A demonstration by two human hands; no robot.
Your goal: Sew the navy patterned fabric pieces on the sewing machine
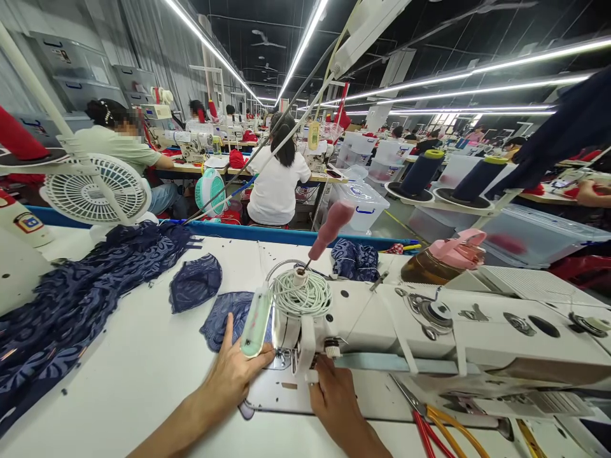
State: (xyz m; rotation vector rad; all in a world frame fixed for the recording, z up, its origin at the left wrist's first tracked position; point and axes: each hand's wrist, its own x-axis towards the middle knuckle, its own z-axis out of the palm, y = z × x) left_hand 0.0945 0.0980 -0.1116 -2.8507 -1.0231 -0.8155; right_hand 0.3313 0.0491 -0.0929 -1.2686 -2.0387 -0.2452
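Observation:
My left hand (233, 369) lies with fingers spread on the table beside the white sewing machine (377, 324). Its fingertips press on a navy lace piece (224, 318) by the needle plate (281, 360). A pale green light strip (255, 323) on the machine head covers part of the lace. My right hand (334, 397) is curled at the right of the presser foot area; its fingertips are hidden behind the machine, and I cannot see what they hold. Another navy lace cup (196, 283) lies farther back on the table, apart from my hands.
A heap of navy lace (90, 305) covers the left side. On the machine sit a pale green cord coil (301, 292) and a pink-handled screwdriver (330, 232). Scissors (424, 413) lie at front right. A pink-lidded bottle (443, 257) and a navy bundle (356, 261) stand behind; co-workers sit beyond.

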